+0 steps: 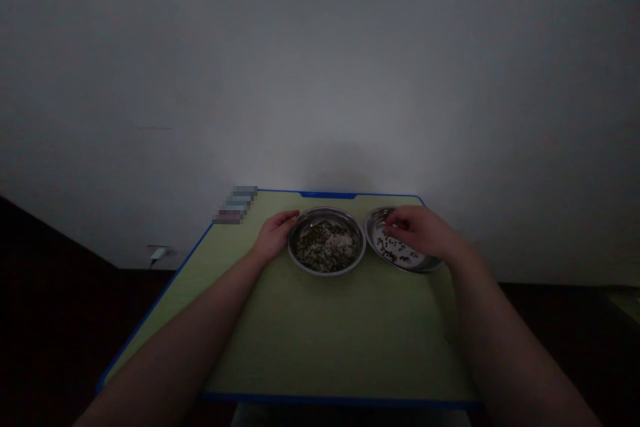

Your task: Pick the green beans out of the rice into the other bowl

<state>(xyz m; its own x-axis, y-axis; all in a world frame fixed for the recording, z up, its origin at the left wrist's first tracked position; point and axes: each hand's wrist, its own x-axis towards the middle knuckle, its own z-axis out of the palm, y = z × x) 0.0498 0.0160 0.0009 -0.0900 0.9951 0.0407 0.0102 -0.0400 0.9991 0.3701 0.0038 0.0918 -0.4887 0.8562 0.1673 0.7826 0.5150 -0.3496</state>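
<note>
A round metal bowl [327, 270] stands near the far side of the table, filled with a mix of green beans and pale grains. My left hand [277, 233] rests against its left side, fingers along the rim, holding it steady. Just to the right, a second metal bowl [429, 264] has small dark beans scattered over its bottom. Over this second bowl hovers my right hand [417, 228], thumb and fingertips pinched together. Whatever may be between those fingertips is too small to make out. The hand covers part of the second bowl's far and right rim.
Both bowls stand on a pale green table [320, 340] with a blue edge. A blurred, pixelated patch [235, 205] covers the table's far left corner. Behind rises a plain grey wall [320, 80]. A white plug [159, 253] sits low on the wall at left.
</note>
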